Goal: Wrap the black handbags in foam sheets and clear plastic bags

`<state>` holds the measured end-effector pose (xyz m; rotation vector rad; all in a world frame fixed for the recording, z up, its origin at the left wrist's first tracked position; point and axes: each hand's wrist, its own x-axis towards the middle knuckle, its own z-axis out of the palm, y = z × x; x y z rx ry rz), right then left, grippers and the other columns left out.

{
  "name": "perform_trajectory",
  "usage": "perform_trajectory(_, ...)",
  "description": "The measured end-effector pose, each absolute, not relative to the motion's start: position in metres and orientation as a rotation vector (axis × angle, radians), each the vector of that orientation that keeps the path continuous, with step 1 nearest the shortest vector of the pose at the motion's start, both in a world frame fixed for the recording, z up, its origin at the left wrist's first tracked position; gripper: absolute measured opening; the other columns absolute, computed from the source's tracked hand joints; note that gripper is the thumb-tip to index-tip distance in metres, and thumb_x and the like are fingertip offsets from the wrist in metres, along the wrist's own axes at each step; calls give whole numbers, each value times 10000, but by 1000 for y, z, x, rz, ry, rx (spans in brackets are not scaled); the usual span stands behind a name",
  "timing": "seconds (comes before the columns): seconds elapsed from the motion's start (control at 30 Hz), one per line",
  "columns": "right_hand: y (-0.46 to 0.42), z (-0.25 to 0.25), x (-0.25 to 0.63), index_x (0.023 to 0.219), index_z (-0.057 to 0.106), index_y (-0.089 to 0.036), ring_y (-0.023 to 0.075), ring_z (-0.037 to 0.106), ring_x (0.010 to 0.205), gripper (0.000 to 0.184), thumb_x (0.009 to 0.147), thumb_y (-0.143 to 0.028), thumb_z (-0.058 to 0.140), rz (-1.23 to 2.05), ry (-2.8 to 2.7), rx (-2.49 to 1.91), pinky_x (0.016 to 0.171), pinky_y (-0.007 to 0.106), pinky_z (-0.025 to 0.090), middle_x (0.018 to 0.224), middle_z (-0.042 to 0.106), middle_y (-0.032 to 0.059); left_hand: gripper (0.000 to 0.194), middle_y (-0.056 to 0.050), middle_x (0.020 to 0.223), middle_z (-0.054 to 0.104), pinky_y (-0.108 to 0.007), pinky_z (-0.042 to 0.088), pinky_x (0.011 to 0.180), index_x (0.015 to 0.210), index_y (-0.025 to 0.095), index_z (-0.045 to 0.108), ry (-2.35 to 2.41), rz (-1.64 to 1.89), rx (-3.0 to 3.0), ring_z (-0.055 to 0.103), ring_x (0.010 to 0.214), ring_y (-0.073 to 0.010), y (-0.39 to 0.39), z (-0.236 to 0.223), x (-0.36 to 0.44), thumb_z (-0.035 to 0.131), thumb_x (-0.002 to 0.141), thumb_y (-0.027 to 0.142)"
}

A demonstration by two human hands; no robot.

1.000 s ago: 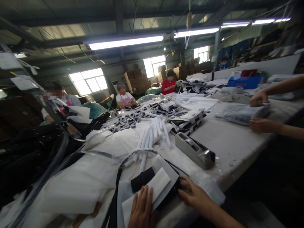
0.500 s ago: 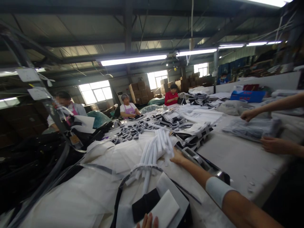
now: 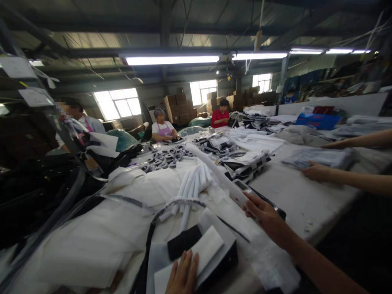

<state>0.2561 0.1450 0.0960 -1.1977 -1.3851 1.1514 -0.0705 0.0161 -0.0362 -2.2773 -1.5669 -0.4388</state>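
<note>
Your right hand (image 3: 266,216) holds a white tube (image 3: 211,163) that looks like smooth, matt foam. At six o'clock in your view, your left hand (image 3: 183,273) covers a soft-looking, matt white strip (image 3: 210,243). Papery sheets (image 3: 82,245) at eight look matt; clear plastic film (image 3: 275,261) near five is glossy and wrinkled.

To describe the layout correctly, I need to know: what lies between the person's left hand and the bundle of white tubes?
In the head view, a black rectangular piece lies between the left hand and the white tubes.
</note>
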Motion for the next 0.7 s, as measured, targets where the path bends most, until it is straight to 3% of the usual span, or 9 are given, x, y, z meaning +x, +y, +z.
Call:
perform_trajectory(0.1,101,100,308,1162,737,-225,313,627,1074,515,732,-507,769,1323,-1648,-1192,976,404,460,1136,724,88,820,-45,1521,438,-374,450,1095,1495,264,371,-1852,-280,-2545,457,1363,-250,13,12,-71,486,736,-24)
perform_trajectory(0.17,82,105,335,1032,790,-213,325,637,1048,415,713,-479,788,1502,-1879,-1113,946,406,466,1081,735,101,618,-62,1438,547,-316,505,1022,1400,243,513,-1996,-215,-2645,565,1268,-230,17,42,-71,543,807,74)
perform_trajectory(0.27,64,109,349,986,804,-248,282,659,963,272,777,-410,744,1617,-2096,-1025,865,365,492,1043,725,97,563,-36,1432,555,-291,520,984,1395,276,501,-1970,-291,-2710,642,1164,-188,21,69,-70,521,864,89)
perform_trajectory(0.37,57,102,329,1035,790,-286,265,662,960,249,809,-359,716,1493,-2107,-1057,875,355,503,1040,714,80,550,-16,1402,579,-280,527,968,1369,299,517,-1910,-354,-2751,670,1111,-174,22,79,-70,544,863,86)
perform_trajectory(0.57,68,65,247,1101,759,-285,245,661,1038,255,869,-290,654,1109,-2140,-1002,962,356,500,1089,724,57,534,-56,1407,573,-275,522,971,1378,259,513,-1907,-334,-2746,650,1151,-189,15,88,-68,640,860,229)
perform_trajectory(0.7,73,39,214,992,765,-247,245,685,967,168,850,-224,678,633,-2145,-1073,875,353,561,1003,743,62,728,-89,1451,530,-311,508,1006,1420,233,466,-1932,-292,-2683,610,1213,-229,10,82,-65,764,757,261)
